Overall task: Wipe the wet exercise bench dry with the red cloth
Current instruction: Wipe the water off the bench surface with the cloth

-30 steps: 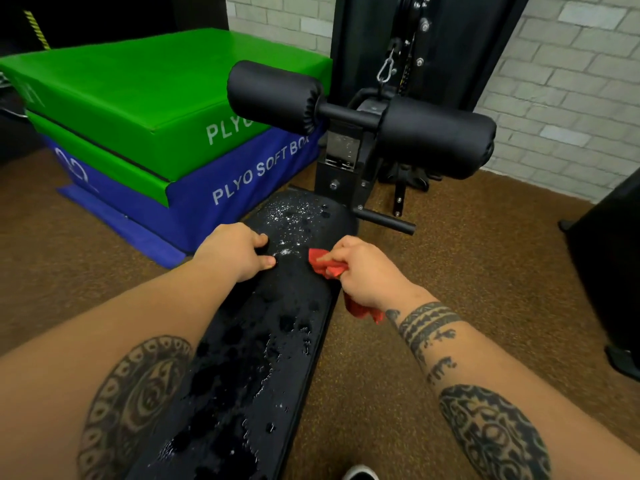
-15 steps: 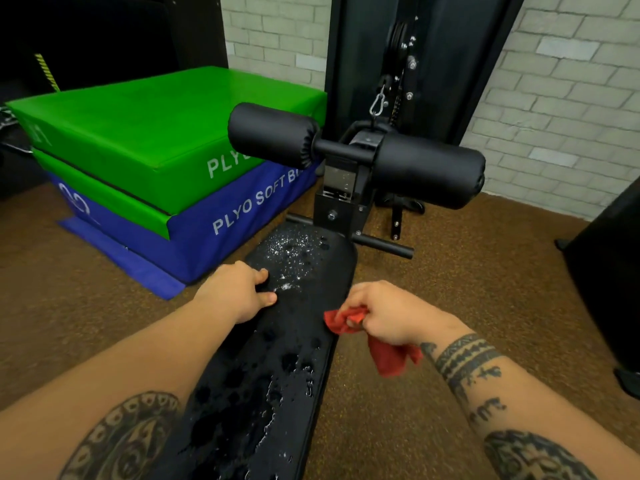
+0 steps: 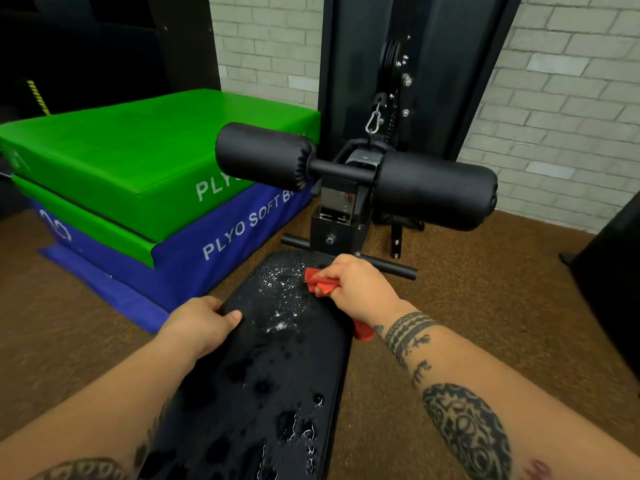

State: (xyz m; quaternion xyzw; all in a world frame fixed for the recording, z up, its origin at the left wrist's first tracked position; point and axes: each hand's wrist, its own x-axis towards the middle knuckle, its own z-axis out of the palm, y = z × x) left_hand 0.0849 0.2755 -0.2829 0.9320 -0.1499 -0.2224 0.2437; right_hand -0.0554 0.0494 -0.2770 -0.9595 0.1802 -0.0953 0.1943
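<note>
The black padded exercise bench (image 3: 277, 368) runs from the bottom of the view toward a machine, its surface covered with water drops and puddles. My right hand (image 3: 360, 289) is closed around the bunched red cloth (image 3: 320, 284) and presses it on the far right part of the bench; a tail of the cloth hangs below my wrist. My left hand (image 3: 201, 323) grips the bench's left edge, thumb on top.
Two black foam rollers (image 3: 433, 190) on a crossbar stand just beyond the bench end, with a foot bar (image 3: 391, 268) below. Green and blue plyo soft boxes (image 3: 145, 188) are stacked at left. Brown carpet surrounds the bench; a brick wall is behind.
My right hand carried the red cloth from beside the bench's right edge up and forward onto the far end of the pad. My left hand stayed on the left edge.
</note>
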